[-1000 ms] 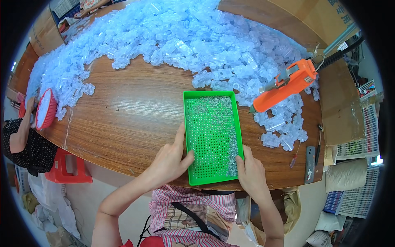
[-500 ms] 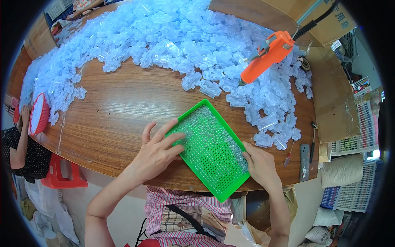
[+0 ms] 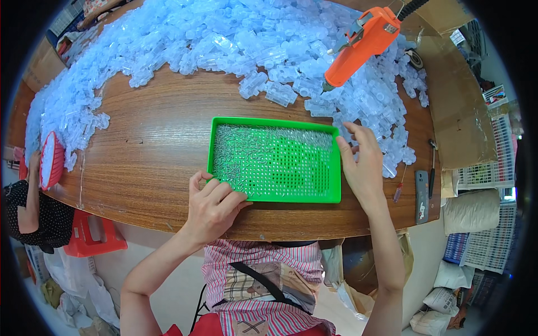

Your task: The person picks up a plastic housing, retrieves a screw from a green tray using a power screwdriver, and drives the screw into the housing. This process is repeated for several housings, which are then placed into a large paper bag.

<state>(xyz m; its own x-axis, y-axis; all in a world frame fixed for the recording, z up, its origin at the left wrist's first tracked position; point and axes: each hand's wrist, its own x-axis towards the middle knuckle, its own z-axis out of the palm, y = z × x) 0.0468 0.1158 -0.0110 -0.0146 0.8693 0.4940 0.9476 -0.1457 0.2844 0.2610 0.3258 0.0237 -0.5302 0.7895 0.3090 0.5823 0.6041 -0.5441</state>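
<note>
A green perforated tray [image 3: 340, 185] lies on the wooden table in front of me, its long side toward me. Small silver screw-like pieces [image 3: 235, 151] lie loose and thick at its left end and along the far rim. Many others stand in rows in the holes, while some holes in the middle and right show bare. My left hand [image 3: 216, 208] is closed on the tray's near left corner, fingers curled at the rim. Beside the far right corner, my right hand [image 3: 363, 162] is open with fingers apart, the thumb close to the rim.
Clear plastic parts [image 3: 185, 39] are heaped across the far table. An orange electric screwdriver [image 3: 364, 47] hangs above them at right. A small screwdriver [image 3: 398, 190], a grey phone-like slab [image 3: 421, 196] and cardboard [image 3: 465, 106] are at right. A co-worker's hand [image 3: 35, 162] touches a red basket [image 3: 51, 162].
The tray has turned from slanted to nearly square with me. My left hand has gone from among the pieces to the near left corner; my right hand has moved up and opened.
</note>
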